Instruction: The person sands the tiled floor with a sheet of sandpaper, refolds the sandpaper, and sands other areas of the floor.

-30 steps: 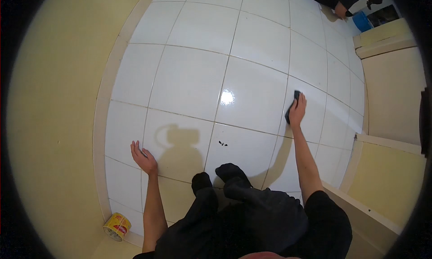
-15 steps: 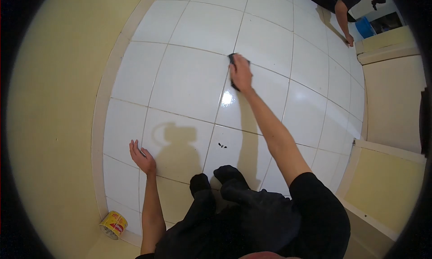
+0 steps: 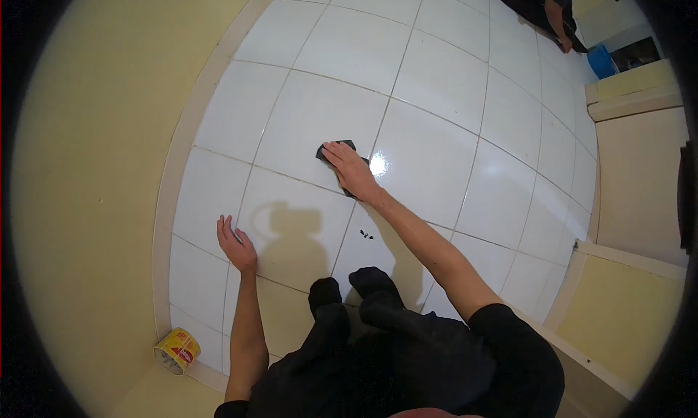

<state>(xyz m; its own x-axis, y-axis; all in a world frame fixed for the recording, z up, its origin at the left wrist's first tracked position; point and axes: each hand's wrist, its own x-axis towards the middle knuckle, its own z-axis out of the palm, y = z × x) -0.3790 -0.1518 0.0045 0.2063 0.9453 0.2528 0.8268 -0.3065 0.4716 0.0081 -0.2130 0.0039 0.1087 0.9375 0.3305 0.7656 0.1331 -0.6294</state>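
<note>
My right hand (image 3: 350,167) presses a dark cloth (image 3: 342,148) against the white tiled floor (image 3: 429,138); parts of the cloth stick out past the fingers and under the palm. Lower left, my left hand (image 3: 238,245) is empty, its fingers apart, above or resting on the tiles beside my shadow. Small dark bits (image 3: 366,235) lie on a tile between my right forearm and my feet in dark socks (image 3: 371,280).
A yellow tub (image 3: 178,350) stands in the lower left corner by the wall (image 3: 94,163). At the upper right another person (image 3: 556,14) is low to the floor near a blue container (image 3: 601,61). A ledge (image 3: 625,272) borders the right.
My right hand has moved with the cloth down and to the left, nearer to me. My left hand has shifted slightly. The other person's hand has moved up, and the view has turned a little.
</note>
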